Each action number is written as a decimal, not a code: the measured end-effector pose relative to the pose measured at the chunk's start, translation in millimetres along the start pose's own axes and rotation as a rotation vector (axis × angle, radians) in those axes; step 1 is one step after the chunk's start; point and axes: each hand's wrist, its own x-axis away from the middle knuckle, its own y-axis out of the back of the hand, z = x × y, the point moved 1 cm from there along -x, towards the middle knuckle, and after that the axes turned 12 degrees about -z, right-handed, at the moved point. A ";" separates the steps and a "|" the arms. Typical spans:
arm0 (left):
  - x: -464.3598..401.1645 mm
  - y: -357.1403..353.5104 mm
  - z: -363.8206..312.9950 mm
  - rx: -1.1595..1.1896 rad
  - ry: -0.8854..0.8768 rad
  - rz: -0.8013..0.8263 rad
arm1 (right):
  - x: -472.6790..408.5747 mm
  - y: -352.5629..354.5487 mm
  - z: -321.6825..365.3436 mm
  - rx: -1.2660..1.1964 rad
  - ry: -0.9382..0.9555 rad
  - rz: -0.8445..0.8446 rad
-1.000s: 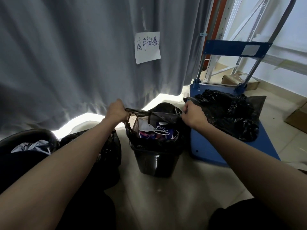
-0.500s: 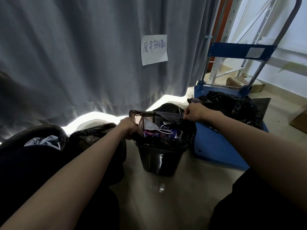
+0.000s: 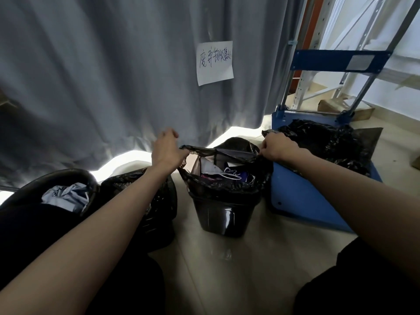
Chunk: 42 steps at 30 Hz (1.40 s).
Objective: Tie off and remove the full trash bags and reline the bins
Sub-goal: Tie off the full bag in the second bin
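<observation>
Single view, head-worn wide-angle camera. Looks forward and down along both bare forearms, from close above the floor. Left hand (image 3: 167, 148) and right hand (image 3: 277, 147) sit mid-frame, near the lens, either side of a small black bin (image 3: 223, 215) just below centre. Grey curtain (image 3: 102, 76) fills the upper left as backdrop; a blue platform trolley (image 3: 302, 201) occupies the right. Straight lines bow toward the frame edges. No second view, so no overlap.

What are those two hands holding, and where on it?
Both grip the black trash bag lining the small bin: the left hand holds the left side of its top edge, the right hand the right side.
</observation>
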 end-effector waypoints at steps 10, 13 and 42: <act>41.3 -34.0 -20.9 -0.406 -0.933 0.574 | 6.2 -1.8 3.5 0.018 0.032 0.013; 35.3 -30.5 -27.7 -0.254 -0.817 0.524 | 7.1 -0.7 -0.2 0.020 0.026 0.006; 13.8 -84.7 -129.6 -0.138 -0.566 0.316 | 8.6 33.5 1.8 -0.556 -0.142 -0.290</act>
